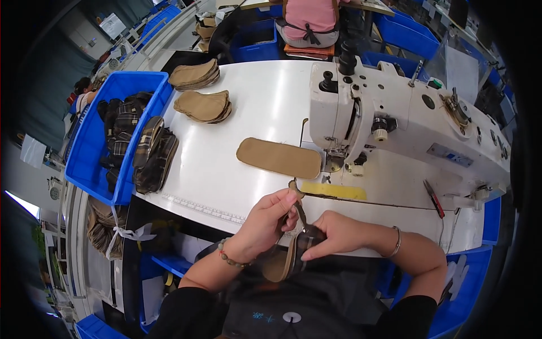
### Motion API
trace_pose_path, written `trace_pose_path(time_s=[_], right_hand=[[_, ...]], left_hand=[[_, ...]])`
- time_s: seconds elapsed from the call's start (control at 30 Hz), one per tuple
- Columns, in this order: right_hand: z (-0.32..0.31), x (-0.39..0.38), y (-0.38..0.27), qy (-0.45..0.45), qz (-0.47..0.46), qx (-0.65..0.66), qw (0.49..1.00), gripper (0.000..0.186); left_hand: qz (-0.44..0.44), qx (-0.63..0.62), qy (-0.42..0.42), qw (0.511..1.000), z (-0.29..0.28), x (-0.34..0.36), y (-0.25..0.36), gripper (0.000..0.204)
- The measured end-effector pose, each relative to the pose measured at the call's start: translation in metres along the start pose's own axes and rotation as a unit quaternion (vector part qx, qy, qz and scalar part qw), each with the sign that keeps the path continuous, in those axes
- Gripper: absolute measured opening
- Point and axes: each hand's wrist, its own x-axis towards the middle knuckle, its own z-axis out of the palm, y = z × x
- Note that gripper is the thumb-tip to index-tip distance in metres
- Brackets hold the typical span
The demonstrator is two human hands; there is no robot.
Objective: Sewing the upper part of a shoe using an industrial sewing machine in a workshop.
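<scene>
My left hand [271,217] pinches the upper end of a narrow tan fabric strip [298,210], at the table's front edge. My right hand [324,234] is closed on a dark fabric slipper piece [296,248] with a tan sole, which hangs tilted below the strip. A flat tan oblong pad [278,157] lies beyond my hands, beside the needle area of the white sewing machine [412,118]. Just above my hands a yellow strip [333,191] is on the white table [214,175].
At left are a blue bin [79,164] of dark plaid pieces, plaid slippers [152,164] beside it and two tan stacks [201,103]. Red-handled snips [432,198] lie right. A person [310,22] in pink sits beyond the table; another person [84,96] is far left.
</scene>
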Motion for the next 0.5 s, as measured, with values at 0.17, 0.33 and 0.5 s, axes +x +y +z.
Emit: trace_pose_path(time_s=[0.17,0.33,0.5], right_hand=[[0.008,-0.004,-0.001,0.026,-0.032,0.044,0.998,0.022],[0.0,0.0,0.0,0.162,-0.031,0.084,0.983,0.023],[-0.006,0.005,0.01,0.165,-0.149,0.125,0.967,0.028]], left_hand=[[-0.03,-0.046,0.026,0.998,0.012,0.01,-0.007,0.029],[0.1,0.232,-0.034,0.967,-0.009,0.001,-0.007,0.039],[0.022,0.211,-0.005,0.977,-0.015,-0.008,-0.004,0.027]])
